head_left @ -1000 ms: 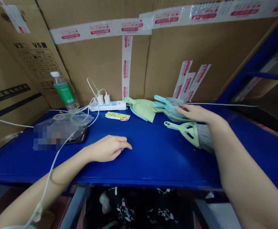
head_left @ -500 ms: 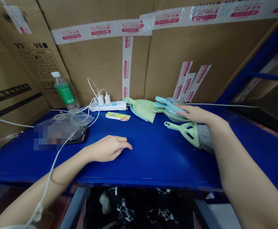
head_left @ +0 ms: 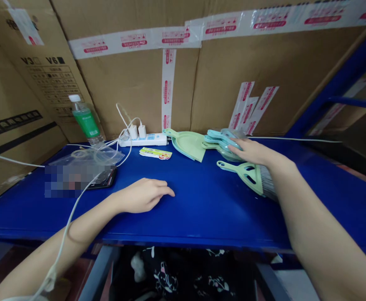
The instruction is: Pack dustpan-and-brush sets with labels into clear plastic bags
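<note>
My left hand [head_left: 145, 195] rests on the blue tabletop, loosely curled, fingers slightly apart and nothing visible in it. At the back right, my right hand [head_left: 253, 150] has its fingers on a light blue hand brush [head_left: 222, 137]; its fingertips are around the near side, and the palm side is hidden. The brush lies on a small pile with a green handle [head_left: 211, 146] and clear plastic wrap. Just left of the pile, a green dustpan [head_left: 187, 144] lies over a light blue one. A green hand brush [head_left: 248, 173] with grey bristles lies below my right forearm, which covers its bristle end.
A white power strip [head_left: 154, 139] with two plugged chargers stands by the cardboard wall [head_left: 132, 83]. At left are a water bottle [head_left: 88, 123], a clear plastic bag [head_left: 85, 156] and a dark flat box [head_left: 107, 177]. A colourful packet [head_left: 155, 153] lies mid-table. A white cable [head_left: 76, 202] crosses my left forearm.
My right hand and the light blue hand brush have shifted slightly, the brush settling a little lower and to the right on the pile. My left hand has not moved.
</note>
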Action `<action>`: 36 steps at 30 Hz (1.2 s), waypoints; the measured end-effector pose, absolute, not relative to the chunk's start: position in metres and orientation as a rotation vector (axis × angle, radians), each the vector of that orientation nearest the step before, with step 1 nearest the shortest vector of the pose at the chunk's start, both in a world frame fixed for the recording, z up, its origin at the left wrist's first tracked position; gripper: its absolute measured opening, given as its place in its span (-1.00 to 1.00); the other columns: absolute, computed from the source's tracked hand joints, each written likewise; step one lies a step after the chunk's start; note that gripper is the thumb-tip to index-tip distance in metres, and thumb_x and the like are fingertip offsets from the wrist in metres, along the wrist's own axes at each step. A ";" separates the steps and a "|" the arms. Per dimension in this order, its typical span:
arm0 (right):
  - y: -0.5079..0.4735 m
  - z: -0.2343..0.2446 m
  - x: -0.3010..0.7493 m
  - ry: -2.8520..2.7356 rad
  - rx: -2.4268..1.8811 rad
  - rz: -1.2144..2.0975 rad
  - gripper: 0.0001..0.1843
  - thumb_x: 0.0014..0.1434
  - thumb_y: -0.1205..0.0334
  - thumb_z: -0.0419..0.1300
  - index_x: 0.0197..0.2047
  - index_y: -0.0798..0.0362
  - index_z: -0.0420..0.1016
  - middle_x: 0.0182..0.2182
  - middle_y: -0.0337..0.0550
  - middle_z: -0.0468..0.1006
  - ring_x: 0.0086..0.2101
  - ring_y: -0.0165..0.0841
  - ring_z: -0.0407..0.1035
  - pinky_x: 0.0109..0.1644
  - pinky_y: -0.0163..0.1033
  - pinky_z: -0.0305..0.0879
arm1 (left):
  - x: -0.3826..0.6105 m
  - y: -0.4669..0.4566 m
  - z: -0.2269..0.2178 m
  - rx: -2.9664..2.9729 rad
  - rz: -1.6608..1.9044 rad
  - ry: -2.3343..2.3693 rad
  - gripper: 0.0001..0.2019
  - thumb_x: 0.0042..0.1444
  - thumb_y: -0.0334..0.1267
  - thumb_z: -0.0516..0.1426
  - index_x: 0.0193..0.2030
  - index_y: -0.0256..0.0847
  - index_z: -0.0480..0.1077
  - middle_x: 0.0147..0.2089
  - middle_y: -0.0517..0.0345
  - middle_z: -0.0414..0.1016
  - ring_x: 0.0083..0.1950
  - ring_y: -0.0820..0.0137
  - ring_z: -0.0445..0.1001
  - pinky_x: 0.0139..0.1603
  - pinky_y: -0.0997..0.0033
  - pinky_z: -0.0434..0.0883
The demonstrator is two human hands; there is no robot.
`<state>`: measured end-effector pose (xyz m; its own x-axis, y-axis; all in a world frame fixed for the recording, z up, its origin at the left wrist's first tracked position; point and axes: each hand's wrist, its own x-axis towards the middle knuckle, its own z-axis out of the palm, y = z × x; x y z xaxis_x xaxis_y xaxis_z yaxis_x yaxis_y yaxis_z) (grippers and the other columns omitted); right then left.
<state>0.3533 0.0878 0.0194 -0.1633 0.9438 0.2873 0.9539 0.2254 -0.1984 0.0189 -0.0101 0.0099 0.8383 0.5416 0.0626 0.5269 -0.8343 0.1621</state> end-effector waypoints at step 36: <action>0.076 -0.001 0.278 -2.533 -1.443 -0.070 -0.67 0.23 0.22 0.01 0.01 0.10 0.42 -0.26 0.00 0.58 -0.21 -0.17 0.47 -0.19 -0.17 0.33 | 0.019 -0.011 0.010 2.867 0.151 0.873 -0.62 0.15 -0.51 -0.09 0.02 -0.17 0.38 -0.10 0.12 0.51 -0.18 0.40 0.50 -0.17 0.43 0.39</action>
<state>0.2784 0.0763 -0.0015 -0.4908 0.8435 0.2181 0.8544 0.5150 -0.0694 0.0187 -0.0107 0.0102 0.8267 0.5600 0.0547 0.5459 -0.8218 0.1631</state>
